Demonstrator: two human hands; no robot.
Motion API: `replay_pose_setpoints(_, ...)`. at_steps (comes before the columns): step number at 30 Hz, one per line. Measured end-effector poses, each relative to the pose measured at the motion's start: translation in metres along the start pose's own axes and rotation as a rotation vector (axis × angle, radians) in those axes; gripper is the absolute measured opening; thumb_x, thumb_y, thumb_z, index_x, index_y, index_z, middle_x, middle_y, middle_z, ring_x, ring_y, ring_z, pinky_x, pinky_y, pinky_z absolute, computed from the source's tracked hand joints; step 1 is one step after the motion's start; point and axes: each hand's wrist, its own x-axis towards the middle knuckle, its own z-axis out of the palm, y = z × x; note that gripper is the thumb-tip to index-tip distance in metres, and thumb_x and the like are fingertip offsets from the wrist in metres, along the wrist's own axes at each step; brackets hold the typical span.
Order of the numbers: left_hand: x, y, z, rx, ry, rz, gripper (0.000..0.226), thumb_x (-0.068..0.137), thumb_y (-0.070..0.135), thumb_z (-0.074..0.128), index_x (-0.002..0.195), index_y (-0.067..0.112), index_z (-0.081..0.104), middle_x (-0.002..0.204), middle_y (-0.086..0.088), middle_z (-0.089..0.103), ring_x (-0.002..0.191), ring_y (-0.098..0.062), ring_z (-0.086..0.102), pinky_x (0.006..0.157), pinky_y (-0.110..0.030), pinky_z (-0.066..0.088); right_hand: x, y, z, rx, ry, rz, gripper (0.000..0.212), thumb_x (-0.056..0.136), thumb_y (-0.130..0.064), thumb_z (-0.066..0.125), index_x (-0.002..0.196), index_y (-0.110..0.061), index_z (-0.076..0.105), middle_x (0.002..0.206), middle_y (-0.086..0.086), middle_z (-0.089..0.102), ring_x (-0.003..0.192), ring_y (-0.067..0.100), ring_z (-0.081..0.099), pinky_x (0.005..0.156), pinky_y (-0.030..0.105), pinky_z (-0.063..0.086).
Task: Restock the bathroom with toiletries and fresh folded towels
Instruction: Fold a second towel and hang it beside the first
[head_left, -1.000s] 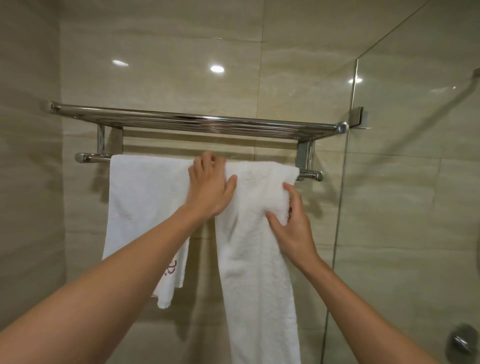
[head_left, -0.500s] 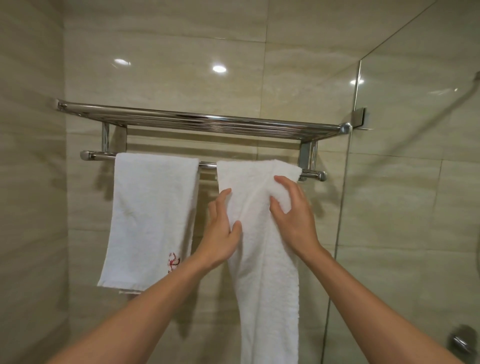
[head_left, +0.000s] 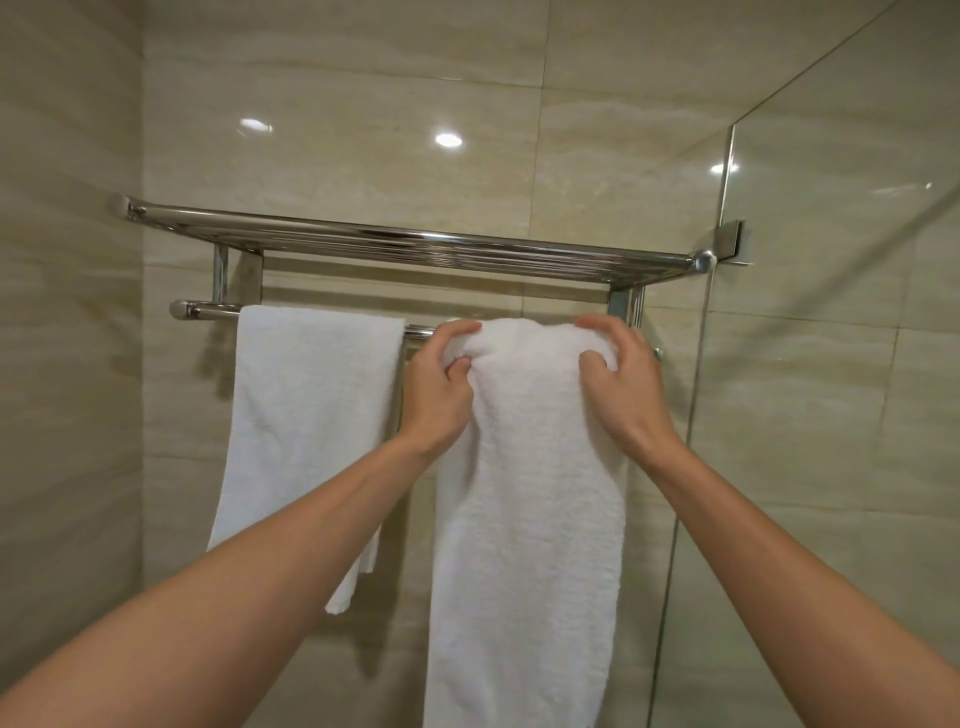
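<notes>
Two white towels hang over the lower bar (head_left: 208, 310) of a chrome wall rack. The left towel (head_left: 306, 415) hangs flat, its lower part hidden by my left forearm. The right towel (head_left: 530, 519) is long and narrow and bunched at the top. My left hand (head_left: 439, 384) grips its top left edge, thumb and fingers curled into the cloth. My right hand (head_left: 621, 379) grips its top right edge the same way, just over the bar.
The rack's upper shelf (head_left: 415, 244) of chrome rods juts out above the hands. A glass shower panel (head_left: 831, 415) stands close on the right, clipped to the wall beside the rack. Beige tiled walls close in at the left and behind.
Both hands have moved up from the towel's front face to its top fold at the bar and now grip it. The towel's top has bunched narrower.
</notes>
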Motion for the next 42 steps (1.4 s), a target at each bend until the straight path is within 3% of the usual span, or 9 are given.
replay_pose_setpoints(5,0.027,0.007,0.0,0.002,0.022,-0.065,0.035,0.095,-0.001,0.053,0.117,0.024,0.065,0.116,0.012,0.062,0.11,0.001,0.055,0.095,-0.01,0.041,0.023,-0.001,-0.001,-0.039,0.003,0.039,0.043,0.087,-0.017,0.056,0.127,-0.034,0.057,0.129,-0.004,0.046,0.1,-0.006,0.049,0.078,-0.002,0.035)
replay_pose_setpoints(7,0.039,0.01,-0.001,0.039,0.001,-0.116,0.034,0.098,0.001,0.051,0.122,0.022,0.063,0.12,0.009,0.06,0.115,-0.008,0.054,0.096,-0.018,0.042,0.032,0.002,0.001,-0.049,0.049,0.02,0.043,0.083,-0.021,0.057,0.124,-0.035,0.057,0.126,-0.002,0.053,0.104,0.006,0.052,0.095,0.021,0.044)
replay_pose_setpoints(9,0.052,0.01,-0.002,0.149,-0.015,-0.134,0.034,0.1,0.004,0.049,0.129,0.017,0.06,0.127,0.004,0.057,0.117,-0.011,0.051,0.096,-0.018,0.038,0.04,0.004,0.003,-0.063,0.091,0.013,0.041,0.081,-0.023,0.058,0.12,-0.037,0.057,0.106,0.0,0.06,0.087,0.01,0.052,0.09,0.043,0.047)
replay_pose_setpoints(12,0.068,0.006,-0.002,0.308,-0.06,-0.133,0.034,0.102,0.005,0.045,0.132,0.015,0.057,0.132,-0.003,0.045,0.112,-0.014,0.049,0.096,-0.013,0.033,0.052,0.006,0.005,-0.061,0.102,-0.004,0.035,0.086,-0.013,0.061,0.116,-0.032,0.059,0.092,0.011,0.061,0.067,0.009,0.045,0.074,0.04,0.048)
replay_pose_setpoints(16,0.087,-0.005,0.0,0.436,-0.117,-0.211,0.03,0.097,0.001,0.052,0.12,0.015,0.064,0.127,-0.007,0.049,0.121,-0.028,0.048,0.109,-0.041,0.043,0.068,0.01,0.008,-0.075,0.081,-0.005,0.025,0.09,-0.008,0.061,0.112,-0.019,0.066,0.096,-0.001,0.067,0.08,0.008,0.056,0.077,0.024,0.046)
replay_pose_setpoints(21,0.088,-0.005,0.0,0.653,-0.122,-0.137,0.024,0.095,0.0,0.052,0.107,0.015,0.067,0.123,-0.01,0.051,0.119,-0.032,0.043,0.104,-0.043,0.039,0.076,0.023,0.019,-0.23,-0.009,0.037,0.019,0.094,-0.011,0.057,0.104,-0.014,0.073,0.107,0.002,0.069,0.092,0.01,0.057,0.081,0.018,0.04)
replay_pose_setpoints(27,0.066,-0.01,-0.004,0.758,0.003,0.137,0.014,0.102,0.01,0.043,0.104,0.014,0.056,0.097,-0.003,0.06,0.097,-0.023,0.049,0.089,-0.038,0.033,0.061,0.028,0.024,-0.568,0.038,-0.106,0.03,0.097,-0.022,0.046,0.092,-0.01,0.074,0.094,0.011,0.067,0.097,0.031,0.053,0.088,0.04,0.045)
replay_pose_setpoints(35,0.011,-0.032,-0.025,0.633,-0.154,0.195,0.047,0.093,0.007,0.048,0.138,0.016,0.04,0.139,-0.006,0.039,0.125,-0.021,0.027,0.105,-0.04,0.033,0.03,0.039,0.024,-0.515,0.123,-0.138,0.035,0.095,-0.026,0.049,0.127,-0.014,0.057,0.122,0.009,0.049,0.119,0.025,0.036,0.098,0.032,0.029)
replay_pose_setpoints(42,-0.01,-0.031,-0.025,0.492,-0.242,0.027,0.072,0.094,0.011,0.052,0.155,0.026,0.017,0.143,0.006,0.012,0.125,-0.018,0.033,0.107,-0.031,0.038,-0.004,0.045,0.025,-0.448,0.033,0.003,0.062,0.092,-0.037,0.049,0.149,-0.033,0.025,0.123,0.007,0.04,0.112,0.028,0.045,0.085,0.04,0.046)
